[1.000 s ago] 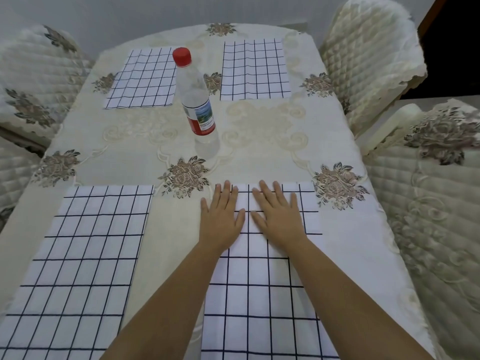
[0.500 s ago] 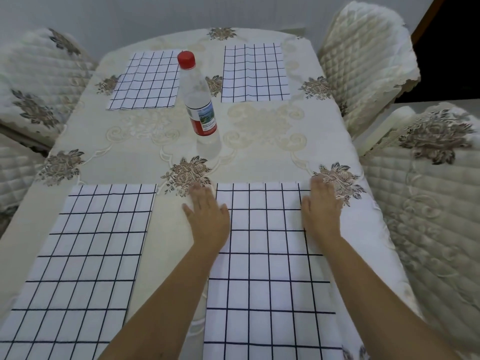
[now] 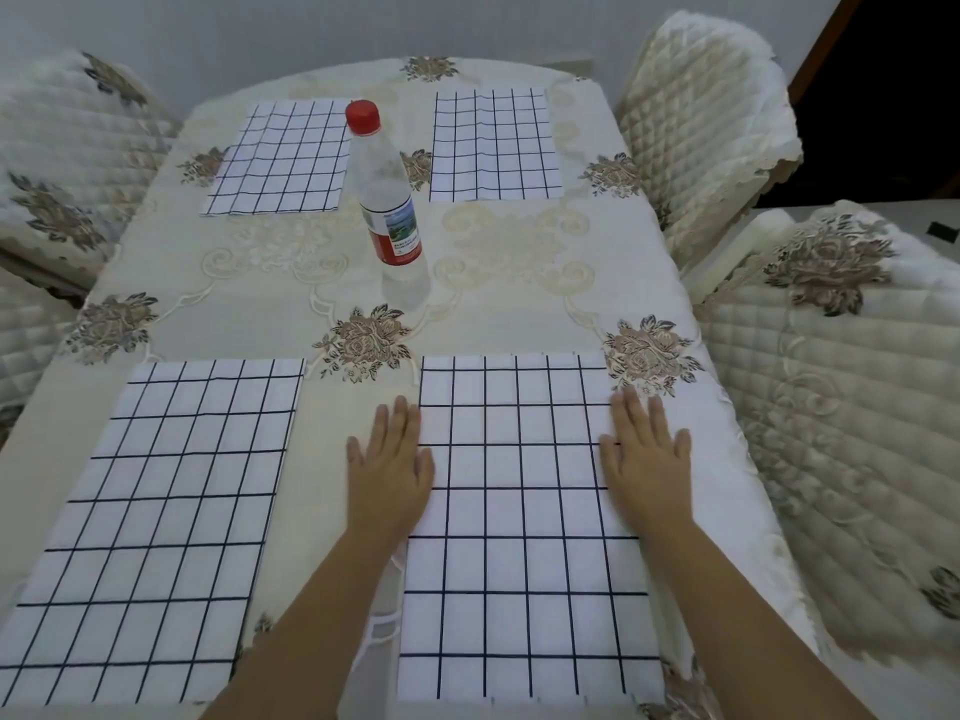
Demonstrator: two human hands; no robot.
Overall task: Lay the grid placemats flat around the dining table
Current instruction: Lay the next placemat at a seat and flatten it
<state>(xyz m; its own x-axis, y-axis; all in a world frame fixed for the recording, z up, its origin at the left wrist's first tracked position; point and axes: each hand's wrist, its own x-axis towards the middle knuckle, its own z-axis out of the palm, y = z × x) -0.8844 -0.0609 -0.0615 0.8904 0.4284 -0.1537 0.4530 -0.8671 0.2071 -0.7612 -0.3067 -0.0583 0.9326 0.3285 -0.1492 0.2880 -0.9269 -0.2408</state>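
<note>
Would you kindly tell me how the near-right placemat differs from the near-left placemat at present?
The near-right placemat has the left hand and right hand flat on its side edges; the near-left placemat is untouched. The near-right placemat shows whole; the near-left placemat is cut by the picture's edge. Both are white with dark grid lines, lying flat.

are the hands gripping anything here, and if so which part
Nothing is gripped. The left hand and right hand lie flat, fingers straight, on the left and right edges of the near right placemat.
</note>
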